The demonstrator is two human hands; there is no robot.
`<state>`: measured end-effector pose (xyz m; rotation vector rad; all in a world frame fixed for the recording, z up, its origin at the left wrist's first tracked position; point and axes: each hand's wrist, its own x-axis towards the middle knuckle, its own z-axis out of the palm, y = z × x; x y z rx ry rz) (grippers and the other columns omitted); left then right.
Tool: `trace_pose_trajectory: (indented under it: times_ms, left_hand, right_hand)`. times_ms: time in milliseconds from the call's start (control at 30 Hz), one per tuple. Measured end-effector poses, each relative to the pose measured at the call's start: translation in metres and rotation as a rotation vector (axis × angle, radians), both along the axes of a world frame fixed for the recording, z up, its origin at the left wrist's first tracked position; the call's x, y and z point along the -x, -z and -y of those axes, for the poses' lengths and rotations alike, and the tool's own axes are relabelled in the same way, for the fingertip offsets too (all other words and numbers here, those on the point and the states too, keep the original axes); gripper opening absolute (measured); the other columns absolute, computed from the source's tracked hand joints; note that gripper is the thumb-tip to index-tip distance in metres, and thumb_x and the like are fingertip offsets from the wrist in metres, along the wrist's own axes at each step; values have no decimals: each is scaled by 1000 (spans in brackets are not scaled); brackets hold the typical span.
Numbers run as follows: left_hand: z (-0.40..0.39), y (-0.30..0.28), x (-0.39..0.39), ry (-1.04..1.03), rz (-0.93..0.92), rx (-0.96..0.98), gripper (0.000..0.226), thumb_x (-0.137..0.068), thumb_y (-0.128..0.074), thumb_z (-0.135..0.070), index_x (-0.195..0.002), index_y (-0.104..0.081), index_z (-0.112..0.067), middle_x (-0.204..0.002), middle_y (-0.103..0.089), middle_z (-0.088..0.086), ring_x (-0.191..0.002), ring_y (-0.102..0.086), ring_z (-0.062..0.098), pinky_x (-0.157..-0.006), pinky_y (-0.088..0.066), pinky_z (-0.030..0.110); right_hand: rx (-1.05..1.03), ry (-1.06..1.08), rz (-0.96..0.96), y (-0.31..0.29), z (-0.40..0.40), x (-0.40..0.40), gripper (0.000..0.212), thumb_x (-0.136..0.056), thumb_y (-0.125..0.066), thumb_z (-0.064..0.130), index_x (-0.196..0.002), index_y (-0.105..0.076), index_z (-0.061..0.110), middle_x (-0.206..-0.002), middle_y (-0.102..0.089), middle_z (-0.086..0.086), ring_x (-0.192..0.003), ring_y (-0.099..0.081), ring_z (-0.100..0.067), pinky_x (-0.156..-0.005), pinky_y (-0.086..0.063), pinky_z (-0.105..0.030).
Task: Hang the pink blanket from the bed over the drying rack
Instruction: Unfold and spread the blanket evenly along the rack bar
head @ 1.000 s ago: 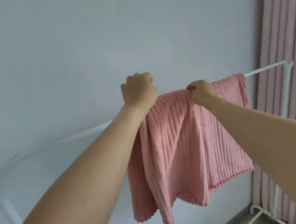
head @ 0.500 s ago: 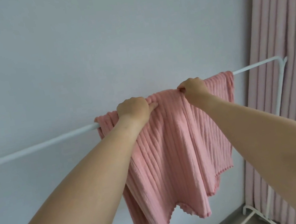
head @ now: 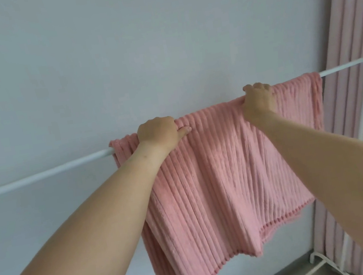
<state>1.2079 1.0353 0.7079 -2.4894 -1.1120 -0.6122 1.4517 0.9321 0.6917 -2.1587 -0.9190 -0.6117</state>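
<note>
The blanket (head: 218,179) hangs over the rack (head: 39,175) bar, the left hand (head: 158,132) and right hand (head: 258,101) each grip its top fold, and it could slide off if pulled unevenly.

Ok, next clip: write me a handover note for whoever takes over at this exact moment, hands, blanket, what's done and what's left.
Left hand: on the pink blanket at the top rail, near its left end, fingers curled over it.
Right hand: gripping the blanket over the rail, nearer its right end.
Blanket: draped over the white drying rack rail, front half hanging down, bottom hem uneven, lower on the left.
Done: blanket is on the rack, spread along the rail.
Left: smooth the remaining folds if wanted, then let go with both hands.
</note>
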Motion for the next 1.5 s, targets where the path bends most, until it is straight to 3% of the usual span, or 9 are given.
trace_pose_trajectory:
  times_ms: [200, 333, 433, 600, 867, 1133, 1267, 1400, 1500]
  left_hand:
    - [4, 2, 16, 68, 66, -26, 56, -97, -34, -65, -107, -50, -13, -95, -65, 6, -89, -63, 32, -72, -43, 38]
    - [5, -5, 46, 137, 150, 30, 34, -102, -32, -45, -92, -49, -17, -103, -67, 10, -94, -62, 34, -79, -47, 40]
    - [1, -14, 71, 89, 142, 125, 34, -100, -33, -45, -91, -53, -19, -109, -66, 8, -94, -57, 31, -79, -42, 37]
    - [-15, -31, 141, 110, 82, 267, 39, -91, -43, -53, -91, -62, -19, -98, -66, 2, -92, -61, 28, -75, -45, 35]
    - [-59, -43, 221, 436, -107, 679, 43, -82, -70, -22, -122, -56, -27, -107, -67, 1, -90, -73, 18, -82, -59, 39]
    - [-70, -37, 226, 431, -36, 679, 40, -94, -58, -44, -122, -59, -16, -103, -66, 6, -80, -75, 26, -77, -63, 41]
    - [-68, -40, 220, 581, 197, 596, 27, -87, -65, -43, -84, -68, -16, -95, -72, 6, -90, -70, 26, -72, -56, 32]
    - [-61, -38, 216, 439, 543, 352, 17, -87, -42, -5, -82, -57, -10, -89, -64, 7, -88, -60, 30, -63, -39, 27]
    - [-60, -41, 233, 506, 494, 232, 26, -83, -42, -3, -92, -65, -10, -92, -66, 5, -87, -60, 27, -65, -41, 28]
  right_hand:
    - [-252, -165, -6, 16, -16, 109, 42, -80, -39, 0, -119, -54, 6, -119, -50, -15, -107, -45, -31, -93, -42, -40]
    - [-349, -246, -16, 24, -23, 175, 22, -83, -41, 3, -102, -53, 7, -105, -51, -11, -95, -47, -28, -81, -42, -36]
    - [-393, -318, -5, 39, -26, 217, 14, -91, -47, 22, -97, -49, 10, -96, -53, -5, -85, -51, -23, -70, -45, -37]
    - [-240, -351, 203, 78, -46, 308, 47, -84, -53, 56, -98, -48, 12, -93, -49, 0, -83, -47, -19, -64, -37, -30]
    - [-234, -19, 47, 69, -63, 343, 18, -98, -41, 18, -92, -54, 8, -94, -65, -12, -87, -60, -36, -65, -31, -33]
    - [-407, 70, -61, -18, -52, 373, 20, -96, -36, 12, -90, -55, 15, -91, -55, 2, -81, -49, -19, -67, -28, -29]
    - [-589, -172, -82, -1, -46, 410, 13, -97, -44, 18, -93, -57, 21, -77, -65, 20, -85, -64, -8, -66, -42, -22]
    - [-277, 33, -68, 60, -47, 428, 65, -88, -62, 53, -131, -34, 13, -102, -48, 5, -67, -52, -16, -54, -38, -28]
    - [-119, 90, -63, 86, -56, 436, 49, -89, -62, 42, -119, -35, 15, -104, -51, -2, -71, -58, -23, -54, -39, -31]
